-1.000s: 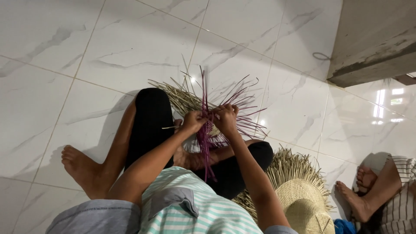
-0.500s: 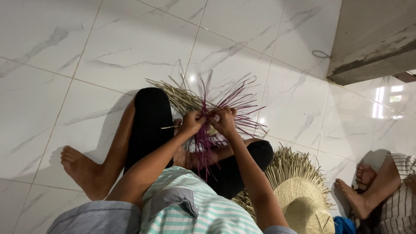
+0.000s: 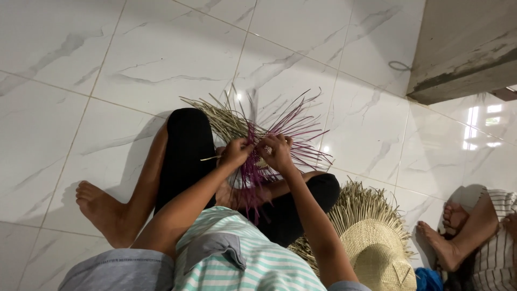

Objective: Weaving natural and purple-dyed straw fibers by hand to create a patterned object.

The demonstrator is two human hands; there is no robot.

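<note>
We pinch the purple straw strands (image 3: 280, 132) between both hands; left hand (image 3: 237, 152) and right hand (image 3: 277, 152) fingers closed on them.

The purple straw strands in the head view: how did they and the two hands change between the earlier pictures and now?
The purple straw strands, bunched upright a second ago, have fanned out to the right. The left hand and right hand have stayed close together, gripping the woven piece at its centre. The finished pale woven straw hat on the white marble floor and the other person's bare foot have not moved.
</note>
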